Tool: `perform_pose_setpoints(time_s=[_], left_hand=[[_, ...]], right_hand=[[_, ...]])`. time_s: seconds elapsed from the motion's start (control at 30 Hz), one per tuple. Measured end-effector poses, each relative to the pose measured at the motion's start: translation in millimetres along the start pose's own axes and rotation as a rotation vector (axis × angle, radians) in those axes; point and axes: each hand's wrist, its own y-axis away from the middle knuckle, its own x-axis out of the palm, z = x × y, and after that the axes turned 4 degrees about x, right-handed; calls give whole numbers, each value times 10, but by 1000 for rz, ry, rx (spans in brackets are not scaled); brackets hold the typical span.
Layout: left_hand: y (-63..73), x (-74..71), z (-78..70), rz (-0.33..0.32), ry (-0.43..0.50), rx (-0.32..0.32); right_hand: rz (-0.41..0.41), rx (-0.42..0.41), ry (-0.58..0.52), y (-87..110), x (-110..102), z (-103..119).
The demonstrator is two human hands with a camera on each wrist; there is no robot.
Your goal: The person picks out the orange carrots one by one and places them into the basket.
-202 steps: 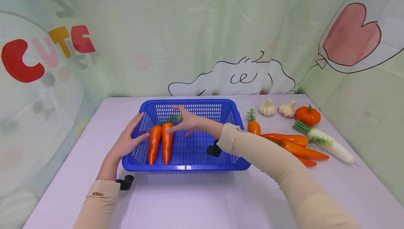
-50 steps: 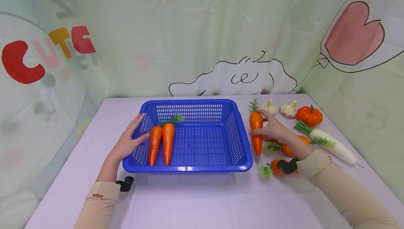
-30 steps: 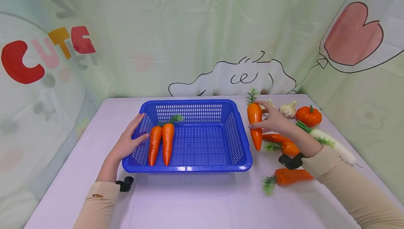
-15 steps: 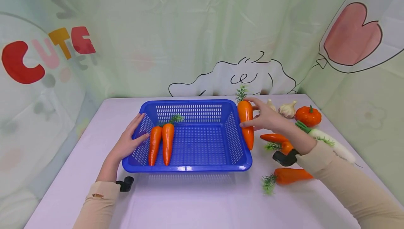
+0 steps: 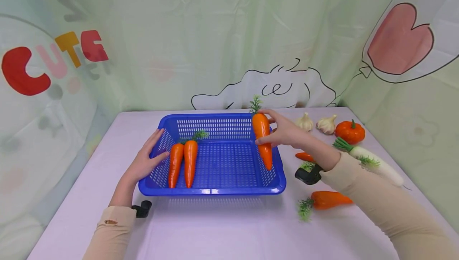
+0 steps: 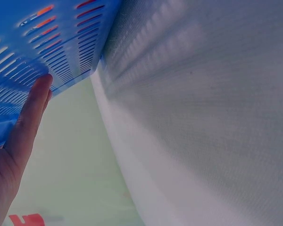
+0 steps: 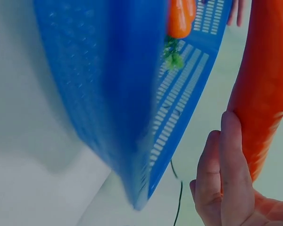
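My right hand (image 5: 287, 131) pinches a carrot (image 5: 261, 126) between thumb and fingers, over the right rim of the blue plastic basket (image 5: 229, 192). Its leafy top points away from me and its tip towards me. The right wrist view shows the fingers (image 7: 233, 155) along the carrot's side. On the left, my left hand (image 5: 142, 162) rests on the basket's rim, its straight fingers (image 6: 30, 110) touching the outside of the slotted wall. Inside lie two carrots side by side, a left carrot (image 5: 175, 165) and a right carrot (image 5: 191, 162), leaves towards the back.
Right of the basket lie another carrot (image 5: 330, 200), a partly hidden carrot (image 5: 304, 156) under my right forearm, and a white radish (image 5: 380, 167). Farther back are two garlic bulbs, one garlic (image 5: 305, 122) left of the other garlic (image 5: 326, 124), and a small orange pumpkin (image 5: 350, 131).
My right hand has left the basket's inside, picked up a third carrot on the right and carried it left to the right rim. The front carrot on the table has shifted. My left hand stays put.
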Motion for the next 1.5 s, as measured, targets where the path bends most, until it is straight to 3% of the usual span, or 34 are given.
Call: perform_pose_setpoints(time_s=[0.27, 0.47, 0.83, 1.3, 1.5], left_hand=[[-6, 10, 12, -2, -1, -4], [0, 6, 15, -3, -4, -7], [5, -4, -2, -3, -3, -6], [19, -2, -13, -1, 6, -16], [14, 0, -27, 2, 5, -18]], right_hand=[[34, -47, 12, -134, 180, 163], [52, -38, 56, -231, 341, 270], [105, -23, 23, -430, 614, 401], [194, 9, -73, -694, 997, 375], [210, 63, -95, -770, 1142, 325]])
